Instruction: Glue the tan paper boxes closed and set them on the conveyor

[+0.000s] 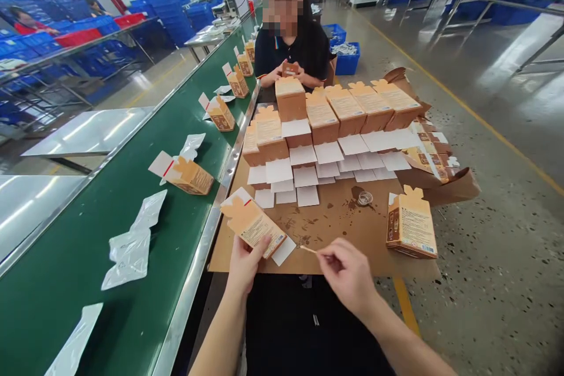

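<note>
My left hand (247, 261) is closed around an orange-and-brown printed carton (255, 226), tilted over the front of the cardboard-covered table. The carton has scalloped flaps at its upper end, and a white flap sticks out at its lower right. In my right hand (348, 273), pinched between thumb and fingers, is a thin stick that looks like a cotton swab (308, 249). Its tip points left, just beside the carton's white flap; I cannot tell whether they touch. A small clear dish (365, 198) sits further back among dark wet spots.
Rows of stacked cartons (324, 108) with white flaps fill the table's back. One carton (412, 226) stands at right. Left runs a green conveyor belt (176, 241) carrying cartons and silver pouches (130, 252). Across the table, a person (291, 41) holds a small brown item.
</note>
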`<state>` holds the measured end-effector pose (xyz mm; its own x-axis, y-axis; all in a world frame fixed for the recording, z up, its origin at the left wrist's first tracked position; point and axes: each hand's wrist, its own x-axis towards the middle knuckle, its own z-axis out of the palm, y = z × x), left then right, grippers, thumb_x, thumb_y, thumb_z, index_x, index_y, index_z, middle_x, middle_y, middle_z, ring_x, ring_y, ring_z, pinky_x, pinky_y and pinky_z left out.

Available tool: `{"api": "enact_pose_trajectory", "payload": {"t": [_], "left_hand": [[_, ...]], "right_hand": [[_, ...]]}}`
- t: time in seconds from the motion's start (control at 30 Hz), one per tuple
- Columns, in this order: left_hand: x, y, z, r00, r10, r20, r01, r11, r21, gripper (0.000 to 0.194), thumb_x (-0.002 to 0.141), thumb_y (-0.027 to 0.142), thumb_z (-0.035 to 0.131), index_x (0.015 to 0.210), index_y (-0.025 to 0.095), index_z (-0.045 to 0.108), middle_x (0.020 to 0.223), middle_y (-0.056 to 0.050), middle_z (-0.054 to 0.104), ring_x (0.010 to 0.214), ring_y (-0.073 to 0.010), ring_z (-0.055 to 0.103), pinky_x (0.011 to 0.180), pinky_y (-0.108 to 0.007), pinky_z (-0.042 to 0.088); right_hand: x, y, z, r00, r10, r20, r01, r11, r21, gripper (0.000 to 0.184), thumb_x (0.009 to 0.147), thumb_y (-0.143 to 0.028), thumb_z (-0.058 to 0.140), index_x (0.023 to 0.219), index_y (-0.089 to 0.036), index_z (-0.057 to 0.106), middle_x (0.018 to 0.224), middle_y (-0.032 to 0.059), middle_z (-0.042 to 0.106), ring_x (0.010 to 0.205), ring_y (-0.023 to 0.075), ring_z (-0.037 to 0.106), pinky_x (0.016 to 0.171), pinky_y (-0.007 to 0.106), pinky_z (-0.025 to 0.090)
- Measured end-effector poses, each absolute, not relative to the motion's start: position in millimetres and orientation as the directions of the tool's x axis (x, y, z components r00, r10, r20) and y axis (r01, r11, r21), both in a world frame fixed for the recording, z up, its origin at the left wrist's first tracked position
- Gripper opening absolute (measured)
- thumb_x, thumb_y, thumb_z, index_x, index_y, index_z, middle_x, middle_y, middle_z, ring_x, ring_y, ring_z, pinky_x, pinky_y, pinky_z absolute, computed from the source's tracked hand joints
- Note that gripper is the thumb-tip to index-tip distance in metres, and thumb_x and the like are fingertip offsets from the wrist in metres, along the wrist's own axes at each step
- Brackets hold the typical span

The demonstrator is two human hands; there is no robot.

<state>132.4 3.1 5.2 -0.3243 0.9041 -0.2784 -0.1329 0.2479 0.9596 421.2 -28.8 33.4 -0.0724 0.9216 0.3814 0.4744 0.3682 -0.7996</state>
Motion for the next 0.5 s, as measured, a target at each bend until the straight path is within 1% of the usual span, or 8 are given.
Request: {"api": "enact_pose_trajectory", "payload": {"t": [0.07, 0.17, 0.27, 0.37, 0.43, 0.5], "left_hand": [[128.7, 3.7, 7.6, -0.299, 0.914, -0.275, -0.094, 0.259, 0.961, 0.085, 0.067, 0.066, 0.119, 0.130, 0.021, 0.083, 0.140, -0.021, 0.091, 0.135, -0.0456, 0.089, 0.122, -0.063, 0.071], [125.0, 2.5, 11.4, -0.281, 0.921, -0.270, -0.049, 0.267, 0.962, 0.083, 0.067, 0.064, 0.119, 0.128, 0.022, 0.082, 0.137, -0.020, 0.092, 0.134, -0.0444, 0.089, 0.120, -0.060, 0.071], [127.9, -0.6, 13.4, -0.277, 0.923, -0.268, -0.025, 0.272, 0.962, 0.083, 0.067, 0.064, 0.119, 0.130, 0.024, 0.082, 0.136, -0.019, 0.093, 0.134, -0.0445, 0.090, 0.120, -0.059, 0.072], [135.9, -5.1, 12.9, -0.299, 0.923, -0.242, -0.007, 0.252, 0.968, 0.088, 0.066, 0.065, 0.118, 0.135, 0.025, 0.081, 0.136, -0.019, 0.092, 0.133, -0.0452, 0.090, 0.120, -0.061, 0.072], [141.7, -9.9, 11.3, -0.335, 0.919, -0.210, 0.016, 0.229, 0.973, 0.091, 0.063, 0.065, 0.119, 0.134, 0.024, 0.080, 0.135, -0.020, 0.092, 0.133, -0.0470, 0.089, 0.120, -0.064, 0.072], [146.4, -16.5, 8.8, -0.352, 0.917, -0.191, 0.049, 0.222, 0.974, 0.091, 0.061, 0.062, 0.120, 0.134, 0.025, 0.079, 0.135, -0.020, 0.091, 0.136, -0.0486, 0.088, 0.122, -0.065, 0.070]], "right_hand": [[389.1, -36.4, 18.6, -0.105, 0.919, 0.379, 0.441, 0.385, -0.811, 0.025, 0.113, -0.016, 0.068, 0.094, -0.026, 0.081, 0.082, -0.0007, 0.075, 0.064, 0.0148, 0.068, 0.057, 0.026, 0.055], [365.3, -34.0, 4.8, -0.145, 0.904, 0.403, 0.491, 0.419, -0.763, 0.028, 0.107, -0.008, 0.067, 0.087, -0.027, 0.075, 0.078, -0.0026, 0.071, 0.064, 0.0141, 0.067, 0.061, 0.026, 0.054], [365.0, -27.4, -0.4, -0.158, 0.895, 0.418, 0.534, 0.433, -0.726, 0.030, 0.103, -0.005, 0.068, 0.083, -0.027, 0.070, 0.075, -0.0034, 0.068, 0.064, 0.0147, 0.065, 0.064, 0.027, 0.053], [376.8, -25.3, 2.3, -0.129, 0.902, 0.411, 0.531, 0.413, -0.740, 0.030, 0.107, -0.006, 0.065, 0.086, -0.027, 0.071, 0.079, -0.0022, 0.070, 0.067, 0.0155, 0.069, 0.066, 0.026, 0.056], [387.9, -27.8, 8.1, -0.088, 0.914, 0.397, 0.503, 0.385, -0.774, 0.029, 0.110, -0.010, 0.064, 0.090, -0.028, 0.074, 0.082, -0.0013, 0.072, 0.067, 0.0162, 0.071, 0.065, 0.026, 0.058], [400.1, -33.4, 15.7, -0.039, 0.928, 0.370, 0.466, 0.344, -0.815, 0.029, 0.113, -0.014, 0.066, 0.090, -0.029, 0.076, 0.081, -0.0008, 0.072, 0.065, 0.0168, 0.070, 0.062, 0.027, 0.057]]}}
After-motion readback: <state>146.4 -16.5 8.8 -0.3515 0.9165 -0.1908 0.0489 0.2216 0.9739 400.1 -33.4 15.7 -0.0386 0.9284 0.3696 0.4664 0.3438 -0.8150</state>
